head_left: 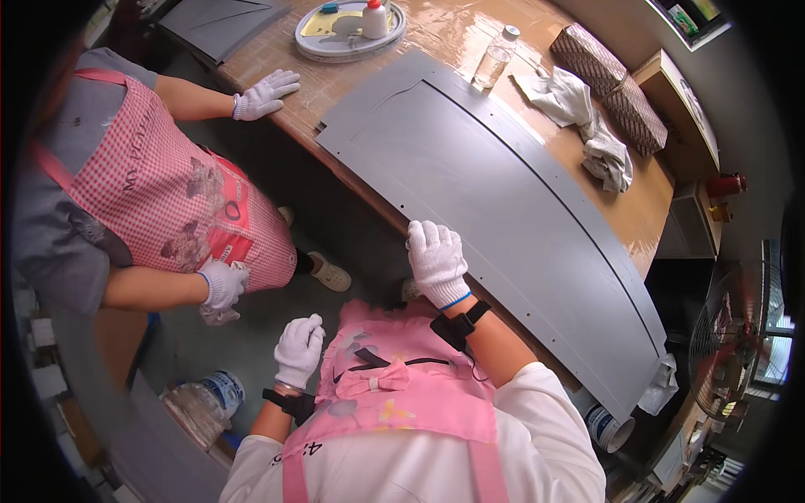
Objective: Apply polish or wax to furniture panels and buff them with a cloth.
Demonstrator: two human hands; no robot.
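A large grey panel [511, 226] with a long curved far edge lies on a wooden-topped table [298, 124], reaching over its near side. My right hand [437, 261], in a white knitted glove, is at the panel's near edge, its fingers curled. Whatever those fingers may hold is hidden, and I cannot tell whether they press on the panel. Lower and further left, my left hand [299, 352] is raised in front of the pink apron [411, 394]. It wears a matching glove and is closed; its inside does not show.
At left stands a co-worker in a checked apron [184, 180], one gloved hand [267, 95] on the table edge. A round tray [348, 57] holds a white bottle [375, 20]. Beyond the panel are a clear bottle [495, 59] and rags [579, 113]. A fan [729, 344] stands right.
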